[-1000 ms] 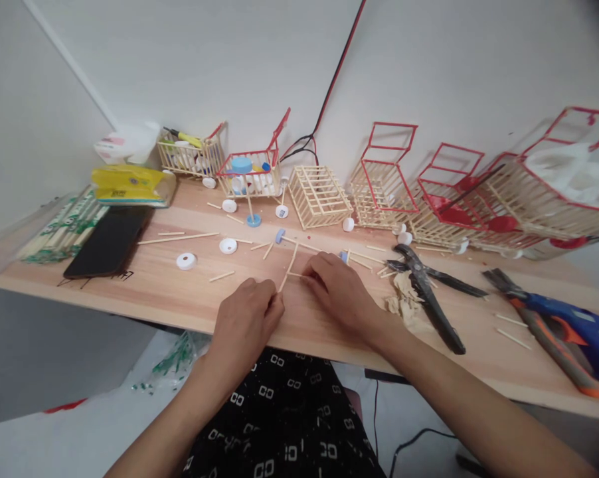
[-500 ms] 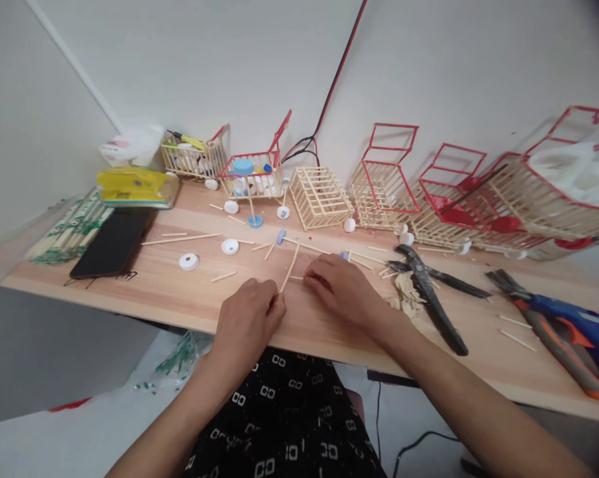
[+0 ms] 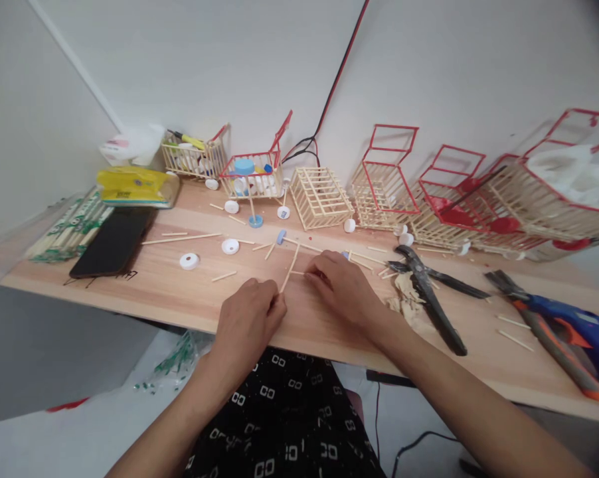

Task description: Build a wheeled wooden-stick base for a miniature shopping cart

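With the gap between your hands as dial centre, your left hand (image 3: 250, 309) pinches the near end of a long stick (image 3: 290, 267), which points to 1 o'clock. Your right hand (image 3: 342, 285) pinches a short stick (image 3: 298, 273) pointing to 9; whether its tip touches the long stick cannot be told. A blue-capped rod (image 3: 307, 247) lies toward 12, a slatted basket (image 3: 322, 199) at 1, black pliers (image 3: 433, 312) at 3.
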Motion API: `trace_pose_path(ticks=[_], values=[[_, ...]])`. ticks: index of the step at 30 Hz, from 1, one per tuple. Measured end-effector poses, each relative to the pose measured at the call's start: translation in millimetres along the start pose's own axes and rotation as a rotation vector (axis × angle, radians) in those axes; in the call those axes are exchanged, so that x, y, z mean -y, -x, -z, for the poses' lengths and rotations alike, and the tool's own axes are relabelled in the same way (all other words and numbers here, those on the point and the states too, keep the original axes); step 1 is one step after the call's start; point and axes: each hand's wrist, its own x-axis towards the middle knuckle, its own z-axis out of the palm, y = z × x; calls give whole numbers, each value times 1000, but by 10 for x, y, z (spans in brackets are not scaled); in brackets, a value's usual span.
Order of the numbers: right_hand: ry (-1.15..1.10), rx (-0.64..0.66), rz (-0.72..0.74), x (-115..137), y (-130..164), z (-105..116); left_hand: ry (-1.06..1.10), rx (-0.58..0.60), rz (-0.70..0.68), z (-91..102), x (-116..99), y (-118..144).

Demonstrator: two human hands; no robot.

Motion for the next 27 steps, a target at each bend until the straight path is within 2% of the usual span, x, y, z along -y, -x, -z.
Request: trace_pose_path(ticks=[9, 18, 23, 27], values=[[-13, 18, -48, 80, 5, -56, -10, -5, -2, -7, -3, -9], [-78, 9, -68, 78, 30, -23, -27, -9, 14, -8, -7, -6], [-10, 16, -41, 70, 29, -60, -39, -19, 10, -22, -5, -7], [-21, 17, -82, 61, 18, -66, -53, -25, 8, -19, -17, 0]])
